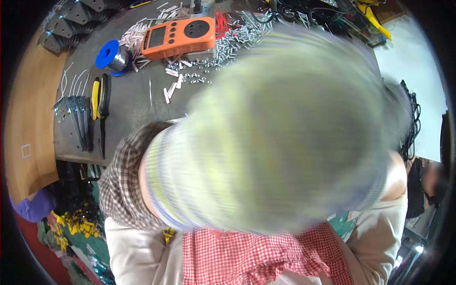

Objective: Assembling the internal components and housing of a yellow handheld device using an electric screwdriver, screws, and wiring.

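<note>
Both my hands are raised close to the camera, in knit gloves striped green, white and violet, and smeared by motion. My left hand [209, 161] comes from the lower left, out of a brown checked sleeve cover [126, 183]. My right hand [327, 118] comes from the right, with a strip of bare forearm [395, 178] below the glove. The two gloves blur into one shape, so where one ends and the other begins is unclear. Fingers cannot be made out, nor whether anything is held. The gloves hide much of the table's middle and right.
On the dark table [133, 104] lie an orange multimeter [178, 38], a blue solder wire spool [113, 58], yellow-black pliers [99, 97] and dark metal brackets [78, 121]. Behind are heaped screws [235, 40], nuts [192, 76] and white strips [134, 34]. Black cables [414, 118] hang at right.
</note>
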A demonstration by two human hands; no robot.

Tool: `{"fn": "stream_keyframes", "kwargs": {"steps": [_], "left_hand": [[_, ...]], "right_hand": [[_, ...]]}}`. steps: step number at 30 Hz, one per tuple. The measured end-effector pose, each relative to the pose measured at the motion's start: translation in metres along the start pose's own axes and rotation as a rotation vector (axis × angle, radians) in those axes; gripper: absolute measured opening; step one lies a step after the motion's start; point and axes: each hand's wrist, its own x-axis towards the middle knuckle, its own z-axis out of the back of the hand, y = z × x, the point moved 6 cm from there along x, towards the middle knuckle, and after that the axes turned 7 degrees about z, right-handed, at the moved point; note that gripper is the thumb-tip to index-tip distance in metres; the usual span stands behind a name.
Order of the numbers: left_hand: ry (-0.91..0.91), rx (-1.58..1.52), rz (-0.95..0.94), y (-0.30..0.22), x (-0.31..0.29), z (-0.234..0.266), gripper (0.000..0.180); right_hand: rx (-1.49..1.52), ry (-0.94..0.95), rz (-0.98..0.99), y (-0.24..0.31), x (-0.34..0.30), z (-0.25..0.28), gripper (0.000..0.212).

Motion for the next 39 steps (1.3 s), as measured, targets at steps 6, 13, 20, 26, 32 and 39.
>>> {"fn": "stream_keyframes", "kwargs": {"steps": [6, 13, 20, 26, 32, 39], "left_hand": [[-0.014, -0.074, 0.068, 0.007, -0.009, 0.001, 0.040], [0.072, -0.297, -0.033, 0.003, 0.003, -0.012, 0.042], [0.145, -0.042, -0.050, 0.041, -0.039, 0.012, 0.066], [0.351, 0.273, 0.293, 0.057, -0.107, -0.006, 0.082], [0.085, 0.522, 0.479, 0.068, -0.135, 0.026, 0.077], [0.160, 0.559, 0.161, 0.015, -0.070, -0.037, 0.064]], "right_hand": [[0.116, -0.178, 0.067, -0.012, 0.013, -0.022, 0.035], [0.259, -0.381, -0.103, -0.008, 0.046, -0.009, 0.033], [0.396, -0.624, -0.185, -0.029, -0.023, -0.040, 0.032], [0.127, -1.017, -0.287, -0.135, 0.057, -0.058, 0.027], [0.150, -0.914, -0.070, -0.090, 0.013, -0.072, 0.027], [0.183, -0.904, -0.034, -0.093, -0.004, -0.086, 0.025]]}}
